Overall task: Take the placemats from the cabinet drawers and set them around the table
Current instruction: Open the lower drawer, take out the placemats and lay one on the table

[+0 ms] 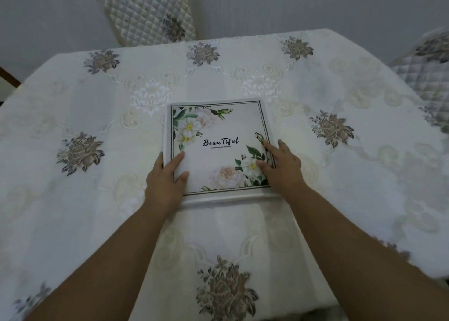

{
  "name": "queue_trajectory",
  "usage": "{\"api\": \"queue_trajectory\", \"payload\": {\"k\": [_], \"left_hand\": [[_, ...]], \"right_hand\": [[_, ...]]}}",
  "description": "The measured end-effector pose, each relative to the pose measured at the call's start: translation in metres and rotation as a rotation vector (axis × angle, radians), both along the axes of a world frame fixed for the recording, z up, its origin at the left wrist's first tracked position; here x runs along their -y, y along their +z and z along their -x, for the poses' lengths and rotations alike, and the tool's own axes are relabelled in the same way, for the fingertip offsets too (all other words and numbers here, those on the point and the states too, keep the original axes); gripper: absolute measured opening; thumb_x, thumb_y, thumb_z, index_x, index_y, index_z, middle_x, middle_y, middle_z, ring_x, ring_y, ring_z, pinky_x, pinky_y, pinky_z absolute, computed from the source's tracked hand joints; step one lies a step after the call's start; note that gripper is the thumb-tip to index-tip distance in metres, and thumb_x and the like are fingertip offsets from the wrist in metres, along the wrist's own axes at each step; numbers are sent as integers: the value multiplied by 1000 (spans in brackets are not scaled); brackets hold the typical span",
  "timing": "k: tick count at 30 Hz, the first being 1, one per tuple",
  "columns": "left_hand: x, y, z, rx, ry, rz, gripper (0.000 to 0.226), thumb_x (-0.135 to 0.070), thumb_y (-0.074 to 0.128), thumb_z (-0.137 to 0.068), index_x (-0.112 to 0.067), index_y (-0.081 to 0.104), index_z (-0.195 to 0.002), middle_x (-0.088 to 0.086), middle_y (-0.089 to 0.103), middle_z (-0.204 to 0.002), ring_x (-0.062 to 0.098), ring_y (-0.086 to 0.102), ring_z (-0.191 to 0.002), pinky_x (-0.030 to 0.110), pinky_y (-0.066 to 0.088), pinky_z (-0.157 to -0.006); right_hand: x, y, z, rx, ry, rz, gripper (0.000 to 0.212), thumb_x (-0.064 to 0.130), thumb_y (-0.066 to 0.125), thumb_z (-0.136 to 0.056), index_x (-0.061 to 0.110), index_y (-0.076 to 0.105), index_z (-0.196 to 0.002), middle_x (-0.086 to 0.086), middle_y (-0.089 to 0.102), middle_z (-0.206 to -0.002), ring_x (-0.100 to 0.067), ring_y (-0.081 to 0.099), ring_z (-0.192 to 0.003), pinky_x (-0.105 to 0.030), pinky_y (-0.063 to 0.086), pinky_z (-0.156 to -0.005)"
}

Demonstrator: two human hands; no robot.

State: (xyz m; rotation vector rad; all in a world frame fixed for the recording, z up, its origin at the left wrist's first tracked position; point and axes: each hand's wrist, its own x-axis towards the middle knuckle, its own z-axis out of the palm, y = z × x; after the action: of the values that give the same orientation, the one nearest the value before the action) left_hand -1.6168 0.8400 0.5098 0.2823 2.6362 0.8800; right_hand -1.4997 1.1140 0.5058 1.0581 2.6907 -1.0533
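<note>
left hand (pixel 165 179) and right hand (pixel 283 168) rest on placemat (pixel 218 150); both seemingly flat

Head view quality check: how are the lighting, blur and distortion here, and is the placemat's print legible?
Head view: dim, flat, bluish light, no glare or hard shadows; placemat sharp at centre, its large word legible, small line beneath not; wide-angle bends the table edges; right chair and frame corners smeared.

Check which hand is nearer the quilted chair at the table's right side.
Right. The right hand rests on the placemat's right edge, toward the quilted chair; the left hand rests on its left edge, farther off.
</note>
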Motion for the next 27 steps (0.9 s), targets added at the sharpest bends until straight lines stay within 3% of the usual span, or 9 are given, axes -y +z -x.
{"api": "queue_trajectory", "payload": {"k": [6, 9, 11, 15, 17, 20, 23, 25, 27], "left_hand": [[1, 15, -19, 21, 81, -88, 89, -43, 73, -88, -16, 27, -159, 11, 29, -163, 28, 25, -150, 44, 21, -123], [14, 14, -33, 108, -88, 9, 124, -61, 87, -62, -37, 16, -160, 5, 2, -169, 26, 9, -154, 46, 17, -122], [20, 10, -35, 86, -166, 73, 121, -54, 92, -59, -44, 22, -157, 7, -3, -169, 30, 7, -154, 45, 16, -122], [22, 7, -31, -44, -95, 29, 101, -38, 92, -67, -29, 40, -154, 15, 37, -156, 33, 34, -144, 46, 32, -119], [22, 5, -33, -61, -74, 26, 96, -38, 88, -74, -28, 38, -155, 16, 40, -155, 33, 34, -144, 47, 31, -119], [22, 6, -31, -42, -88, 26, 109, -45, 87, -73, -26, 24, -160, 12, 35, -160, 31, 31, -147, 48, 30, -120], [20, 16, -18, 77, 4, -31, 134, -67, 87, -56, -13, 20, -159, 10, 35, -159, 29, 33, -146, 48, 34, -117], [18, 22, -11, 160, 8, 11, 134, -78, 80, -53, -10, 29, -156, 12, 37, -157, 30, 33, -145, 48, 34, -117], [16, 25, -9, 203, 37, -75, 114, -79, 79, -57, -14, 47, -145, 10, 52, -146, 29, 46, -136, 49, 41, -112]], "right_hand": [[17, 16, -15, -83, -83, -7, 72, 44, 62, -96, 19, 31, -157, -7, 27, -164, -26, 24, -150, -38, 20, -119], [25, 21, -36, -61, -65, 108, 110, 59, 80, -75, 25, 19, -160, -1, 22, -166, -20, 18, -152, -39, 19, -121], [27, 22, -44, 39, 32, 107, 128, 57, 89, -62, 36, 10, -160, 1, 11, -168, -23, 11, -153, -45, 18, -121], [23, 21, -41, 40, 75, 31, 111, 30, 92, -69, 37, 25, -158, -7, 16, -167, -27, 14, -152, -43, 20, -119], [23, 21, -39, -6, 37, 1, 101, 24, 90, -71, 32, 35, -155, -9, 25, -164, -27, 22, -150, -41, 21, -120], [16, 24, -37, 10, 66, 43, 111, 32, 92, -66, 28, 30, -157, -5, 29, -163, -24, 27, -149, -41, 24, -121], [6, 34, -28, -6, -70, 259, 131, 64, 87, -60, 21, 16, -161, 1, 28, -163, -21, 31, -147, -44, 30, -118], [4, 36, -19, 17, -115, 222, 117, 64, 78, -72, 14, 20, -159, -6, 32, -162, -25, 35, -145, -48, 34, -116], [7, 30, -14, 50, -109, 92, 95, 51, 75, -84, 8, 30, -156, -14, 37, -157, -29, 35, -144, -48, 32, -117]]}}
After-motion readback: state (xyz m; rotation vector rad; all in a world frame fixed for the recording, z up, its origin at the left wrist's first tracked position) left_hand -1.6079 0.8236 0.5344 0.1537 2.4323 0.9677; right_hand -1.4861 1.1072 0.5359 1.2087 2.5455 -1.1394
